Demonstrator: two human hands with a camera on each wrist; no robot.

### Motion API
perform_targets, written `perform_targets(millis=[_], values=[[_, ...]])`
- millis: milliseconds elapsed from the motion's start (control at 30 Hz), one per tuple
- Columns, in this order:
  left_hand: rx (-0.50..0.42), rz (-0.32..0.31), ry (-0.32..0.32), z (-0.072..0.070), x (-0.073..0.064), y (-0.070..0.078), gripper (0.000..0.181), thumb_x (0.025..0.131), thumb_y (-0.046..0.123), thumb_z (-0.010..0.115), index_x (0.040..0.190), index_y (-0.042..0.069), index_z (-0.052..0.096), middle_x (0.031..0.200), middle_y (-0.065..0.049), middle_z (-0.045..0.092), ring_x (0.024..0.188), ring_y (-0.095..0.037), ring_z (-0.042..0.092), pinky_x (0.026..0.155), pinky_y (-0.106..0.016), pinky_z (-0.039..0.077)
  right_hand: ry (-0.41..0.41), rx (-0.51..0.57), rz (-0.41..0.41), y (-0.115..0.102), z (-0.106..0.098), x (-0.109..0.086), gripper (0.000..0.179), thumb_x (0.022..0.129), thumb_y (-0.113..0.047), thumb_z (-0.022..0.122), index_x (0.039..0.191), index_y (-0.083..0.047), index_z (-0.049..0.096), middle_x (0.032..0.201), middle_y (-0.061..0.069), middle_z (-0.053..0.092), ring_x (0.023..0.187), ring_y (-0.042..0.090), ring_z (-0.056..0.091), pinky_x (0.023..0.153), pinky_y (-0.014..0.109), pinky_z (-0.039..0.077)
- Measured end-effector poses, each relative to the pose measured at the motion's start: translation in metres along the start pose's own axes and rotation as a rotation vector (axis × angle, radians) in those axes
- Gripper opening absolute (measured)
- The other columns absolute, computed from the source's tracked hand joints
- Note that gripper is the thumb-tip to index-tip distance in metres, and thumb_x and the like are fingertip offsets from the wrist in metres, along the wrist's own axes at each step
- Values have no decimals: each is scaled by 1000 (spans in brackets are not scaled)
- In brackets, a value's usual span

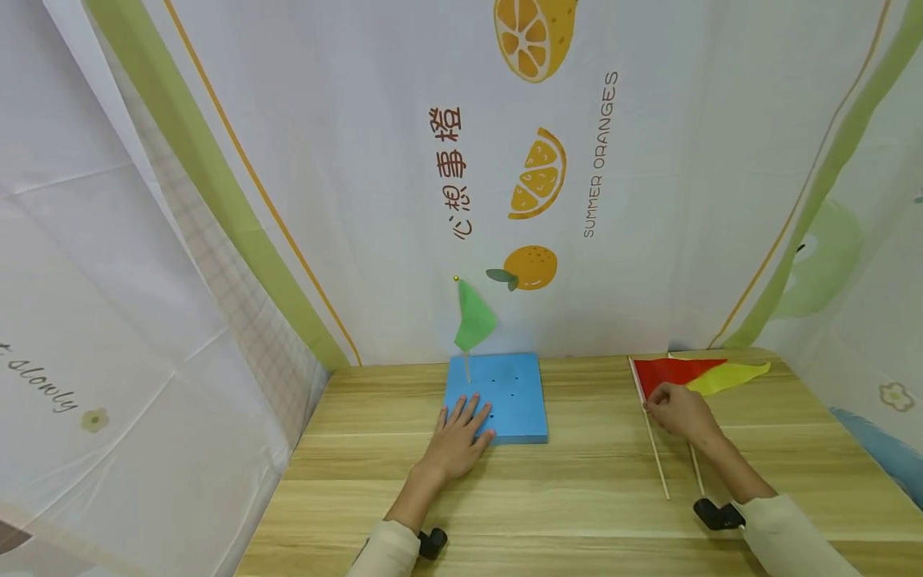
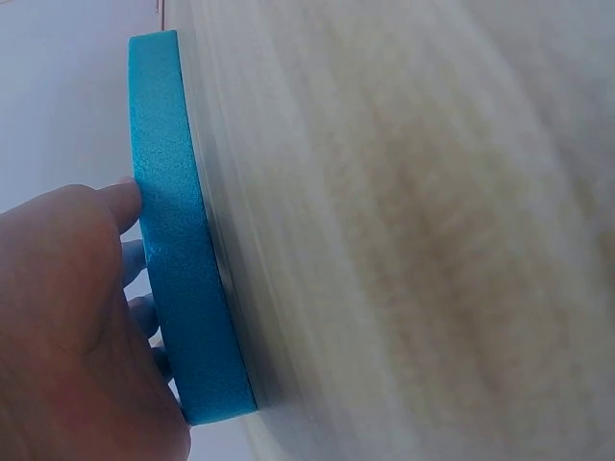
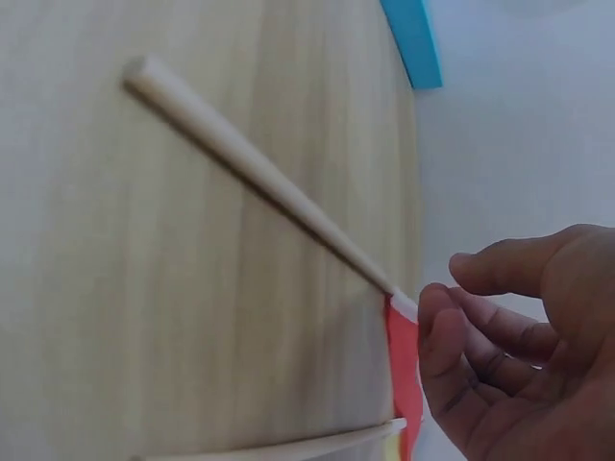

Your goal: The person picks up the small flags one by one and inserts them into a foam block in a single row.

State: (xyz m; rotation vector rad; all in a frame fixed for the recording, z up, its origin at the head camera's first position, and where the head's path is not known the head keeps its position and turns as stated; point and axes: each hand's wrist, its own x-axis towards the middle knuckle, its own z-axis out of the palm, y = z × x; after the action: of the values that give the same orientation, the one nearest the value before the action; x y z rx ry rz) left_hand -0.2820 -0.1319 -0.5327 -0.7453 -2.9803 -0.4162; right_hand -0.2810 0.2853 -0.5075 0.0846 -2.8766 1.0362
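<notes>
My left hand (image 1: 456, 445) rests with spread fingers on the front left of a blue foam block (image 1: 522, 413), whose top has several small holes. A green flag (image 1: 476, 322) stands in the block's back left, its stick nearly upright. Over at the right, my right hand (image 1: 681, 410) is at the stick (image 3: 250, 168) of a red flag (image 1: 663, 371) lying on the table. In the right wrist view the thumb stands apart from the bent fingers, with the fingertips close to the stick. A yellow flag (image 1: 739, 377) lies partly under the red one.
The wooden table (image 1: 577, 497) carries the block and flags. Behind it hangs a white curtain (image 1: 360, 160) printed with oranges, close to the block's back edge; more cloth hangs at both sides. A black device (image 1: 717, 514) sits at the right wrist.
</notes>
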Motion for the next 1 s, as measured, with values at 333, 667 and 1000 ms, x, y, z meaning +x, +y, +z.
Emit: perform_targets(millis=[333, 667, 1000], values=[[-7, 0, 5, -1, -1, 1, 60, 105, 50, 32, 156, 20, 29, 165, -9, 18, 152, -35, 16, 121, -62, 12, -41, -52, 28, 8, 8, -4, 19, 89, -17, 65, 80, 0, 65, 65, 3, 60, 59, 15, 52, 53, 28, 41], [1, -5, 1, -1, -1, 1, 59, 105, 50, 34, 156, 20, 29, 165, -8, 19, 152, -35, 16, 121, -62, 12, -82, -27, 42, 13, 15, -3, 33, 87, -19, 66, 58, -11, 54, 51, -6, 41, 48, 11, 40, 44, 24, 33], [0, -6, -4, -3, -2, 2, 60, 105, 50, 34, 156, 20, 29, 165, -8, 19, 153, -34, 15, 121, -61, 12, -93, 0, 91, 14, 15, 1, 32, 81, -11, 58, 50, -13, 50, 45, -5, 47, 43, 12, 47, 43, 26, 41]])
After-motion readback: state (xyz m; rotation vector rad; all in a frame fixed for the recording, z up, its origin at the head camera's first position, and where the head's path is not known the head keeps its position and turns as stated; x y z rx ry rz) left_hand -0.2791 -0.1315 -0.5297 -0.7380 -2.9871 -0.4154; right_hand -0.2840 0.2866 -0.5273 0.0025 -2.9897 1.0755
